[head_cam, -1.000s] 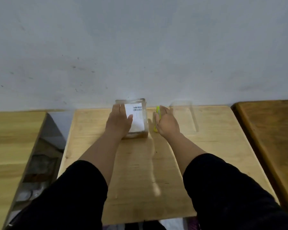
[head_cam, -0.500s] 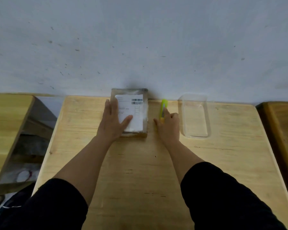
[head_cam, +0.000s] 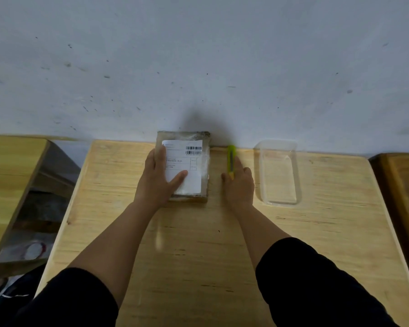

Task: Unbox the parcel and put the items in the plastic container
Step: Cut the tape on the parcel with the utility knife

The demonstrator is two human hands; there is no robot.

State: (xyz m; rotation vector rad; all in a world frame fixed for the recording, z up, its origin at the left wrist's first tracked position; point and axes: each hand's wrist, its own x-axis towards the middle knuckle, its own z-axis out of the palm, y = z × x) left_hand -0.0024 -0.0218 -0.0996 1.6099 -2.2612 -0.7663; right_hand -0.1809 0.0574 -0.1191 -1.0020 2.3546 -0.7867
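A brown parcel (head_cam: 198, 161), wrapped in clear tape and bearing a white barcode label, lies flat at the far edge of the light wooden table (head_cam: 198, 256). My left hand (head_cam: 158, 178) rests flat on its left half, thumb stretched across the label. Just right of the parcel lies a yellow-green utility knife (head_cam: 231, 153). My right hand (head_cam: 240, 185) covers the knife's near end, thumb and fingers closing round it. Further right stands a clear plastic container (head_cam: 278, 143), with nothing visible inside.
A grey wall rises straight behind the table. Another light wooden table (head_cam: 10, 173) stands to the left, across a gap showing clutter on the floor (head_cam: 33, 249). A darker wooden table (head_cam: 404, 185) adjoins on the right.
The view has tilted down and steadied, so the container shows sharply. My left hand stays on the parcel. My right hand stays on the knife.
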